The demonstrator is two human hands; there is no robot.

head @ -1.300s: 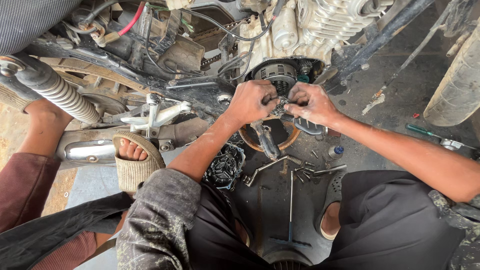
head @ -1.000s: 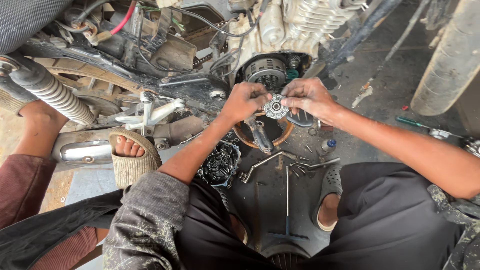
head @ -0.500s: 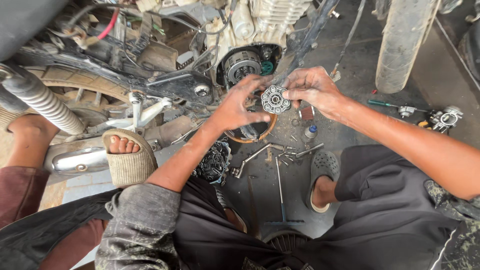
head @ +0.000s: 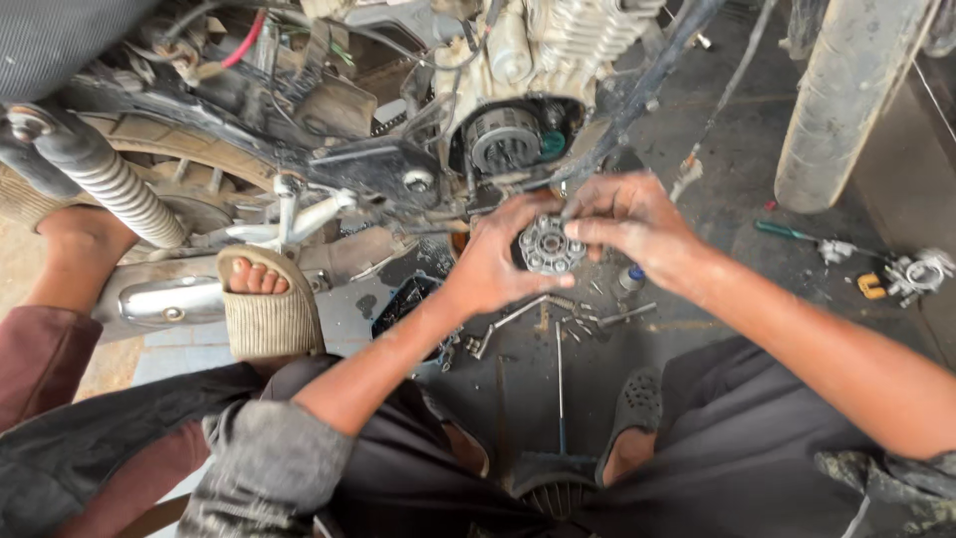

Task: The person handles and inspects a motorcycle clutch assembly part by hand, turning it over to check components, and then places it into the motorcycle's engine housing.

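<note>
Both hands have drawn the round clutch part [head: 546,244] away from the open engine case [head: 513,134], and now I hold it just in front of that opening. Nearest me, my left hand [head: 498,264] cups the part from below; my right hand [head: 622,224] pinches its upper edge. Below the case, loose bolts and a wrench [head: 513,319] lie on the floor. Judging by this, removal looks done; the inner clutch drum remains mounted.

Person wears dark grey trousers [head: 757,438], a grimy mottled grey sleeve [head: 269,458] rolled at the left elbow, and dark perforated clogs [head: 637,403]. Both hands are grease-smeared.
</note>
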